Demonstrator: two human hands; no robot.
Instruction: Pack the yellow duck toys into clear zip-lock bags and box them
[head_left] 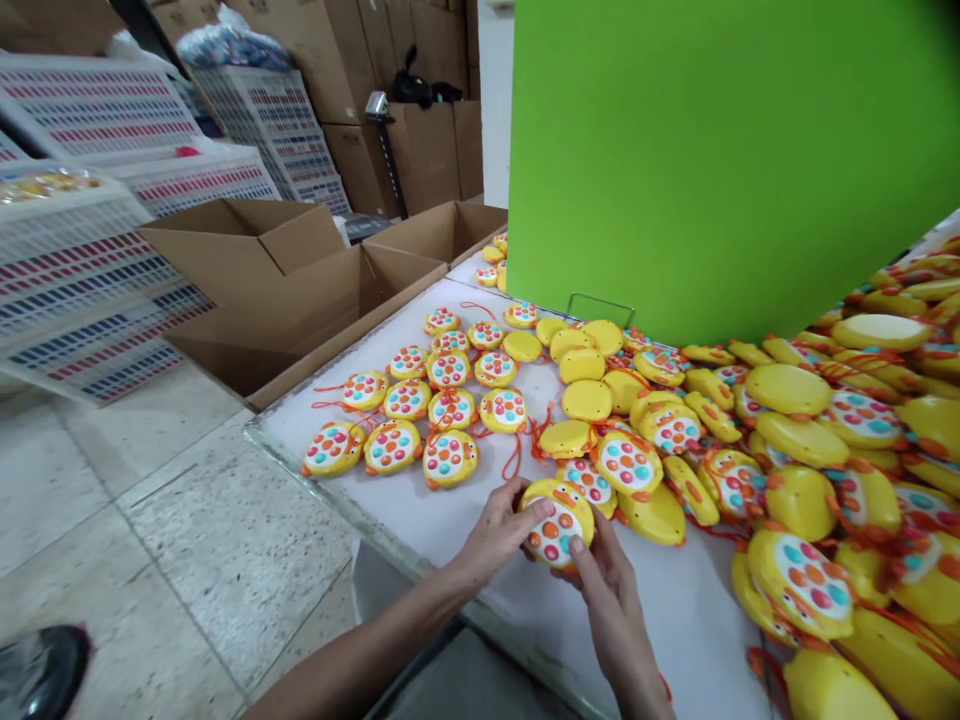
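A yellow chick-shaped toy [556,520] with coloured round buttons sits face up in both my hands near the front edge of the white table [420,515]. My left hand [499,530] grips its left side with the thumb on its face. My right hand [604,575] holds its lower right edge, thumb pressed on a button. To the left lie several of the same toys [431,405] in neat rows, faces up, with orange cords. A big loose heap of these toys [817,440] fills the right side of the table.
A green board [720,150] stands upright behind the heap. Open cardboard boxes [292,280] sit left of the table, white plastic crates [90,230] stacked beyond them. Terrazzo floor lies below at left, with a dark shoe [37,670] in the corner.
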